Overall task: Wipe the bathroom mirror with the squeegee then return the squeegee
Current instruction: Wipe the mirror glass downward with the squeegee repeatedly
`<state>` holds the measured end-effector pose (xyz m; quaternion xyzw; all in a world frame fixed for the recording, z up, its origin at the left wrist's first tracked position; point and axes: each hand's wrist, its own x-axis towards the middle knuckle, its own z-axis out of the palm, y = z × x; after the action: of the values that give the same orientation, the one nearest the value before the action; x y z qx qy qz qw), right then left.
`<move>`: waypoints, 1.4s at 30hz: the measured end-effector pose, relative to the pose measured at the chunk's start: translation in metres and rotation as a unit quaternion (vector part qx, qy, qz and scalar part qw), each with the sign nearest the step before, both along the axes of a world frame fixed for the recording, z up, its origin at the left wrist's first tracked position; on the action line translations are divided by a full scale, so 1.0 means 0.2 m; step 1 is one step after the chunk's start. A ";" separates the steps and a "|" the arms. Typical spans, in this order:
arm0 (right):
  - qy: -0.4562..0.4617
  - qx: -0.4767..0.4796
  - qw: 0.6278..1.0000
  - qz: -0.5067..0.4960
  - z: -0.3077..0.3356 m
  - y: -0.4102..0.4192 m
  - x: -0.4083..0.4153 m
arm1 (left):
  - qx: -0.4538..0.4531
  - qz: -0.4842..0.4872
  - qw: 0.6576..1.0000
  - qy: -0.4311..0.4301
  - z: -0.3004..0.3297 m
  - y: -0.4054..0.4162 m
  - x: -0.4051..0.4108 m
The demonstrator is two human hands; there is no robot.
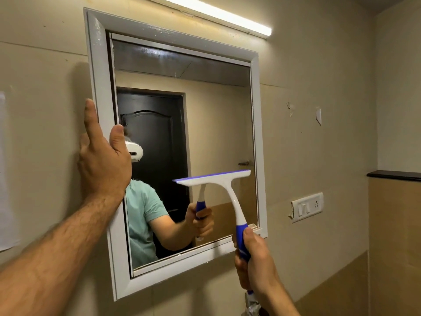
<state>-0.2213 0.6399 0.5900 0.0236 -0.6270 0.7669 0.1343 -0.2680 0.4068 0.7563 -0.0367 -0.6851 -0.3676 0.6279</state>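
Observation:
A white-framed bathroom mirror point(218, 124) hangs on the beige wall. My right hand point(257, 263) grips the blue handle of a white and blue squeegee point(224, 182). Its blade lies flat on the glass in the lower right part of the mirror, running almost to the right frame. My left hand point(102, 156) clasps the mirror's left frame edge, thumb on the front, fingers against the wall side. The glass reflects a person's arm, a teal sleeve and the squeegee.
A lit tube light point(218, 13) runs above the mirror. A white switch and socket plate point(307, 206) is on the wall to the right, below a dark ledge point(394, 174). A white sheet point(6, 179) hangs at far left.

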 end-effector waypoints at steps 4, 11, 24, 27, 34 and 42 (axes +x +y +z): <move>0.106 0.044 0.993 -0.025 0.21 -0.04 -0.01 | 0.004 -0.005 1.000 0.001 0.00 0.00 0.00; 0.087 0.067 0.994 -0.020 0.22 -0.03 -0.05 | 0.006 -0.010 1.000 0.000 -0.01 0.00 0.01; 0.105 0.077 0.991 -0.029 0.31 -0.04 -0.05 | 0.003 -0.017 1.000 0.018 -0.01 -0.01 0.00; 0.079 0.075 0.994 -0.011 0.23 -0.03 -0.04 | -0.002 -0.024 1.000 0.019 -0.02 -0.01 0.00; 0.014 0.050 0.999 0.008 -0.09 -0.05 0.09 | 0.001 -0.022 0.999 0.024 -0.02 -0.01 0.01; 0.133 0.052 0.990 -0.003 0.31 -0.06 0.02 | 0.002 -0.032 0.999 0.028 -0.02 -0.02 -0.01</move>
<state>-0.2183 0.6272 0.6514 0.1303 -0.6429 0.7229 0.2171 -0.2701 0.4026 0.7529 -0.0672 -0.6649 -0.3874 0.6350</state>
